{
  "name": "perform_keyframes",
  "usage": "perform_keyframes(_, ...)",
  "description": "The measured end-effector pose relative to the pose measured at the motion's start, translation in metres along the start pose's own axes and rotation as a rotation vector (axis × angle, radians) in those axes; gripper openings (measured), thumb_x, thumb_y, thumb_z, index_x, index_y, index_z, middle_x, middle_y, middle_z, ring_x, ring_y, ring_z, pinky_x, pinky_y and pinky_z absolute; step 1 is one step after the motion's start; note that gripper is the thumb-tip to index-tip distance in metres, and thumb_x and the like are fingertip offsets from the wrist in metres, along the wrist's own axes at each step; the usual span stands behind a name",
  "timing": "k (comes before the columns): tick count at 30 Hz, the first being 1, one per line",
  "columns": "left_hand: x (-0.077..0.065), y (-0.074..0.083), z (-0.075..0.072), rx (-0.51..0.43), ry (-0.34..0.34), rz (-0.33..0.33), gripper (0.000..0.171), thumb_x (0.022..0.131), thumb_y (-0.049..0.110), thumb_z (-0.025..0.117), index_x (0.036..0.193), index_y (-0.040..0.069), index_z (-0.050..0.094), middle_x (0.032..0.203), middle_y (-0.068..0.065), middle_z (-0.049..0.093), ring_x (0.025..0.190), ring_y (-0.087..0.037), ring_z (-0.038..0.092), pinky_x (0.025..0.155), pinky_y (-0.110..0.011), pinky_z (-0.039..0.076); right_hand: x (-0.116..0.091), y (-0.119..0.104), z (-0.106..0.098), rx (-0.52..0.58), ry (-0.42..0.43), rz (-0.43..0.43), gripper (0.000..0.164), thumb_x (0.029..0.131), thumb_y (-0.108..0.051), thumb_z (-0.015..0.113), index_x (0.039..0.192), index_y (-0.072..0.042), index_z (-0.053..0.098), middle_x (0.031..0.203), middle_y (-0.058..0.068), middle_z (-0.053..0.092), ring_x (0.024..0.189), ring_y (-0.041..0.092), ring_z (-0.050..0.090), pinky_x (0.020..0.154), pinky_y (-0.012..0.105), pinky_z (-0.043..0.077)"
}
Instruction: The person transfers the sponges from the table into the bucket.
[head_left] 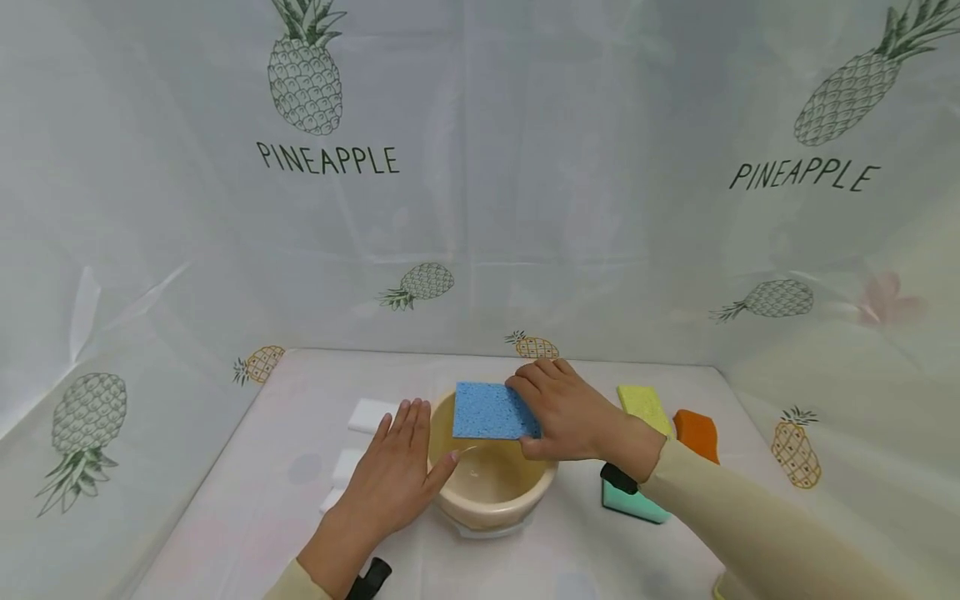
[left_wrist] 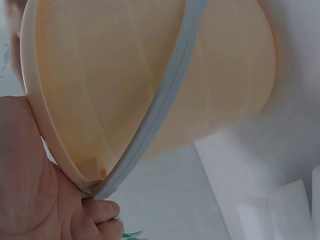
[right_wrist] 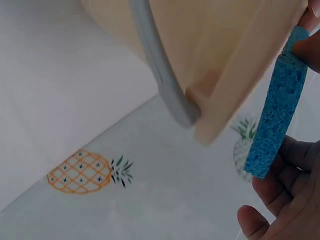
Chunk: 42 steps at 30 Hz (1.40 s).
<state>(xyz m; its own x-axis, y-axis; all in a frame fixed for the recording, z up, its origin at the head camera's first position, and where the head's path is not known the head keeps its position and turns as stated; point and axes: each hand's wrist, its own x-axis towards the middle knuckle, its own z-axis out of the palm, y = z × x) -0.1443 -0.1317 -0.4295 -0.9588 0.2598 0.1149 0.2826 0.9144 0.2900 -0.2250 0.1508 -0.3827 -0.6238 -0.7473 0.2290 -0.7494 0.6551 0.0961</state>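
Note:
A blue sponge [head_left: 491, 410] is held level above the mouth of a cream bucket [head_left: 495, 510]. My right hand [head_left: 566, 408] grips it by its right end, thumb at the near edge and fingers at the far one. In the right wrist view the sponge [right_wrist: 279, 107] shows edge-on beside the bucket's rim. My left hand [head_left: 397, 471] rests on the bucket's left rim with fingers straight and thumb over the opening. The left wrist view shows the bucket's grey handle [left_wrist: 160, 100] hanging down outside the wall, its hinge beside my left fingers.
Right of the bucket lie a yellow sponge [head_left: 643, 407], an orange sponge [head_left: 697, 435] and a mint-green sponge [head_left: 633, 502], partly behind my right forearm. Several white blocks [head_left: 369, 414] lie to the left. A pineapple-print sheet [head_left: 525, 208] encloses the table at the back and sides.

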Motion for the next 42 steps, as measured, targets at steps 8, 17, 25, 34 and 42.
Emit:
perform_keyframes(8,0.002,-0.001,0.0,0.015,0.0,0.008,0.09,0.108,0.064,0.04,0.163,-0.006,0.029,0.17,-0.025,0.03,0.16,-0.04,0.024,0.129,-0.059,0.023,0.007,-0.014,0.011,-0.014,-0.094,-0.067,0.069,0.083,-0.051,0.072,0.139,-0.012,0.064,0.13,0.0,0.065,0.118,0.02,0.054,0.097,0.041,0.046)
perform_keyframes(17,0.003,0.0,-0.002,-0.002,-0.002,0.018,0.089,0.108,0.061,0.043,0.162,-0.008,0.029,0.169,-0.027,0.031,0.159,-0.042,0.026,0.128,-0.061,0.025,0.017,-0.024,0.018,-0.01,-0.25,-0.096,0.07,0.084,-0.055,0.076,0.139,-0.013,0.067,0.129,0.0,0.067,0.119,0.019,0.053,0.095,0.04,0.045)
perform_keyframes(25,0.002,0.001,-0.002,-0.018,-0.002,0.013,0.089,0.108,0.061,0.043,0.163,-0.008,0.028,0.169,-0.027,0.031,0.16,-0.042,0.025,0.128,-0.06,0.025,0.018,-0.027,0.023,-0.035,-0.281,-0.102,0.075,0.086,-0.059,0.076,0.143,-0.014,0.065,0.136,0.0,0.066,0.124,0.02,0.053,0.096,0.039,0.045)
perform_keyframes(34,0.001,0.001,-0.001,-0.028,-0.014,0.0,0.089,0.108,0.061,0.042,0.164,-0.007,0.027,0.169,-0.027,0.03,0.16,-0.042,0.024,0.129,-0.059,0.024,0.013,-0.025,0.024,0.005,-0.237,-0.078,0.064,0.092,-0.052,0.072,0.142,-0.011,0.066,0.137,0.002,0.066,0.127,0.021,0.053,0.101,0.042,0.045)
perform_keyframes(42,0.001,0.001,0.0,-0.026,-0.024,-0.014,0.087,0.109,0.059,0.044,0.164,-0.006,0.026,0.17,-0.026,0.029,0.161,-0.041,0.023,0.129,-0.059,0.023,-0.001,-0.015,0.031,-0.014,0.111,0.016,0.043,0.097,-0.04,0.072,0.127,-0.009,0.071,0.122,0.004,0.068,0.112,0.024,0.058,0.09,0.041,0.049)
